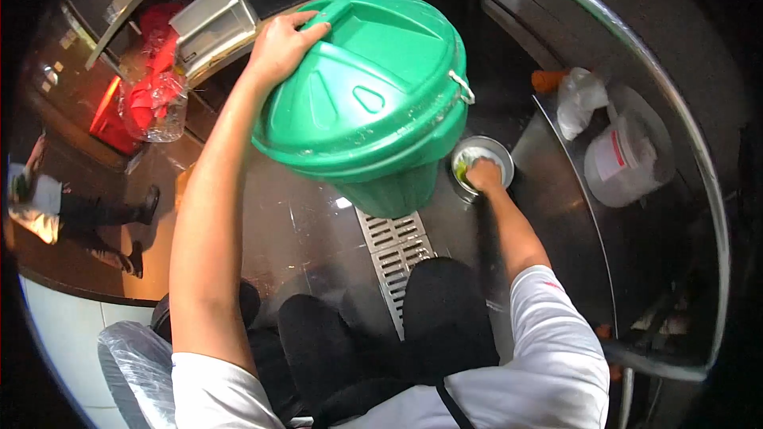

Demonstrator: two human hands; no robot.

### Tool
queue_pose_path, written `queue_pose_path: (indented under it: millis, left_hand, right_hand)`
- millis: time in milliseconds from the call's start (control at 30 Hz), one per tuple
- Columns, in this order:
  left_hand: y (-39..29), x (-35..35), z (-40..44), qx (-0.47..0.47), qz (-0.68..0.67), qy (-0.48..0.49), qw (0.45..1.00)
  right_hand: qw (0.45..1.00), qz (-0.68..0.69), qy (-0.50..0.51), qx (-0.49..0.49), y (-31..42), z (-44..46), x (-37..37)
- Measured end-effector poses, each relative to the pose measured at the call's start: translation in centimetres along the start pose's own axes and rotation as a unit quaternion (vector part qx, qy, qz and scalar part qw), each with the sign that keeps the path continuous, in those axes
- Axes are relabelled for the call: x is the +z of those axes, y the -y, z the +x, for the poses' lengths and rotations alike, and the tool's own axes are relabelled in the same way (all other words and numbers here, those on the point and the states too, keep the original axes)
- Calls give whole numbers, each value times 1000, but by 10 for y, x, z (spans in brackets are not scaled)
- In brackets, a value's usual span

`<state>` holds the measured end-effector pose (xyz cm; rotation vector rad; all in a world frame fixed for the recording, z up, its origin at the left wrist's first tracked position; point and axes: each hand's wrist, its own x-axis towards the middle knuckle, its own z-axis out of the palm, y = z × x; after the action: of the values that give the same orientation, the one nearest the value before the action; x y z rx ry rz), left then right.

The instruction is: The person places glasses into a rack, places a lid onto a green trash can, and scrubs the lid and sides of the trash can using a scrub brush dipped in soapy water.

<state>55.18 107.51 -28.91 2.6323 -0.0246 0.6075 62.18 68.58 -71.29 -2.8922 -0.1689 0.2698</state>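
Observation:
A large green plastic bin (pixel 389 191) with its lid (pixel 373 71) on stands tilted in front of me over the floor drain. My left hand (pixel 288 46) grips the far left part of the lid, its fingers curled at the moulded handle recess. To the right of the bin, a round metal bowl (pixel 507 160) with pale, foamy-looking contents is on the floor. My right hand (pixel 483 175) reaches down into it, closed around a yellow-green piece (pixel 462 168) that looks like a sponge. Its fingertips are partly hidden.
A metal drain grate (pixel 393 250) runs through the dark, wet-looking floor. At right are a steel ledge (pixel 568 183), a clear plastic tub (pixel 624 163) and a curved metal rail (pixel 699 143). A person (pixel 71 206) is at far left, near red plastic bags (pixel 155 95).

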Motion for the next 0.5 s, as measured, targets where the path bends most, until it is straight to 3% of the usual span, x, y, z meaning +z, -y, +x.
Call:
queue_pose_path:
  millis: [100, 133, 200, 267, 300, 333, 367, 400, 433, 500]
  left_hand:
    - [-8, 4, 2, -59, 43, -21, 997]
    - [-15, 7, 1, -97, 58, -32, 993]
    - [-26, 17, -3, -112, 121, -103, 981]
    - [-35, 23, -4, -169, 152, -126, 966]
    - [-37, 24, -3, -176, 161, -129, 962]
    - [-38, 26, 0, -178, 174, -137, 959]
    - [-43, 23, 2, -198, 184, -114, 956]
    - [-44, 22, 6, -211, 185, -98, 955]
    - [-41, 20, 12, -220, 177, -93, 955]
    - [-40, 16, 18, -219, 173, -92, 956]
  right_hand:
    - [994, -35, 95, -42, -7, 25, 53]
    - [995, 15, 60, -76, -20, 33, 69]
    - [997, 70, 27, -29, -35, 22, 78]
    - [998, 10, 23, -66, -77, 65, 152]
    - [996, 38, 59, -46, -72, 58, 129]
    - [985, 165, 48, -28, -74, 50, 113]
    - [971, 192, 109, 95, -46, 29, 53]
    - [943, 279, 72, 163, -53, 49, 66]
    - [908, 382, 70, 159, -59, 54, 53]
    - [870, 470, -145, -34, -43, 46, 22]
